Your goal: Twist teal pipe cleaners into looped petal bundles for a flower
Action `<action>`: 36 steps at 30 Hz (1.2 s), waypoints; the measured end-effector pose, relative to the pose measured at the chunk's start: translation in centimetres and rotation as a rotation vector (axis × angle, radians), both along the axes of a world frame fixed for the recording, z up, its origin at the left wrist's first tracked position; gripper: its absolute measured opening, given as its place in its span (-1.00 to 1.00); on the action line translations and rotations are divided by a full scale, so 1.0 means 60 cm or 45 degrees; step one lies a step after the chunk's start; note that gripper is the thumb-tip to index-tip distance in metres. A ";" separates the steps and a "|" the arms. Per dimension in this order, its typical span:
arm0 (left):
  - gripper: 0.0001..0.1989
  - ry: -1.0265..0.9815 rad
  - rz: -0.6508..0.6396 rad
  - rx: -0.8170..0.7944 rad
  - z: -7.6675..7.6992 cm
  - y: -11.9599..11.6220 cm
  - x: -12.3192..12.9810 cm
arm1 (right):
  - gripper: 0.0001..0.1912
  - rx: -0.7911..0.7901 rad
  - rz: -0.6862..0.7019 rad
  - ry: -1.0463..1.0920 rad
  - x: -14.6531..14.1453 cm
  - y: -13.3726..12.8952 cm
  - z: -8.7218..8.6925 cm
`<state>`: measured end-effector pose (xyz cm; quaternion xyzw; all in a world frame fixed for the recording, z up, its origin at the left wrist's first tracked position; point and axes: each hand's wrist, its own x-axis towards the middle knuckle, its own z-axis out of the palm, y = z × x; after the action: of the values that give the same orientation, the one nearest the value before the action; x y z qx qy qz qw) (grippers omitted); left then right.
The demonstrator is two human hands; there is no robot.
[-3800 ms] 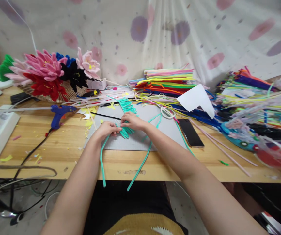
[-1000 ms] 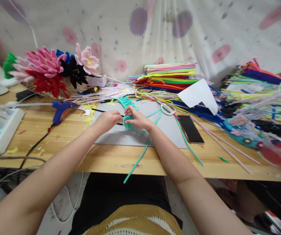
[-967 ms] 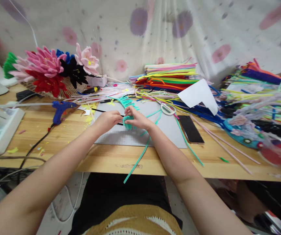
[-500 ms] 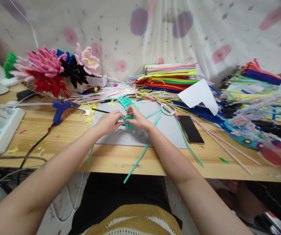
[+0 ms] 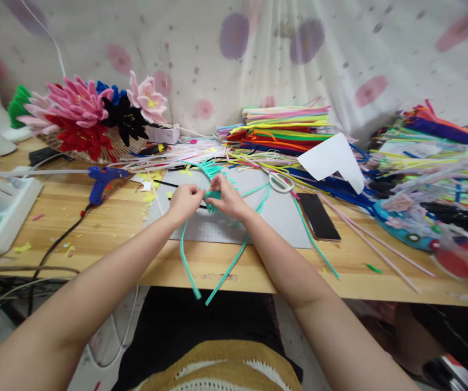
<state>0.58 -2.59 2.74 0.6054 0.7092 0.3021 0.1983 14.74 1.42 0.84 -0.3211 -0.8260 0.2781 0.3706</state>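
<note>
Over a grey cutting mat [image 5: 282, 222], my left hand [image 5: 187, 201] pinches a teal pipe cleaner [image 5: 185, 258], whose long tail hangs down toward the table's front edge. Beside it, my right hand [image 5: 226, 198] is closed on a coiled piece of teal pipe cleaner [image 5: 213, 201], partly hidden by the fingers. Just behind the hands lies a row of short teal pipe-cleaner pieces [image 5: 213, 169]. Another long teal strand [image 5: 229, 271] runs from near my right wrist past the table edge.
White-handled scissors [image 5: 281, 183] and a black phone [image 5: 319, 216] lie at the right. A blue glue gun [image 5: 102, 183] rests left, near fuzzy flowers [image 5: 79, 108] and a white power strip [image 5: 5, 217]. Bundles of coloured pipe cleaners [image 5: 285, 127] are stacked behind, with a white paper piece [image 5: 334, 160].
My left hand has turned and closed more tightly. The teal tail beneath it has swung from the left to the right and now hangs below my left wrist. My right hand stays about where it was.
</note>
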 end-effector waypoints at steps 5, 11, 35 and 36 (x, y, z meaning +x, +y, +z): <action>-0.70 -0.174 0.008 -0.233 -0.009 0.010 -0.006 | -0.64 0.052 -0.021 -0.060 0.000 -0.001 -0.002; -0.72 0.415 -0.191 0.306 0.006 -0.028 -0.015 | -0.65 -0.084 0.023 -0.003 0.002 0.010 -0.011; -0.87 -0.272 -0.057 -0.403 0.021 0.008 -0.003 | -0.76 0.429 -0.023 -0.383 -0.003 0.002 -0.007; -0.85 -0.274 -0.085 -0.410 0.020 0.008 -0.004 | -0.76 0.430 -0.020 -0.383 -0.002 0.004 -0.008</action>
<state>0.35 -2.12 3.95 0.5532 0.7025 0.2409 0.3774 14.63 1.65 0.34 -0.2988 -0.9042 0.0821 0.2939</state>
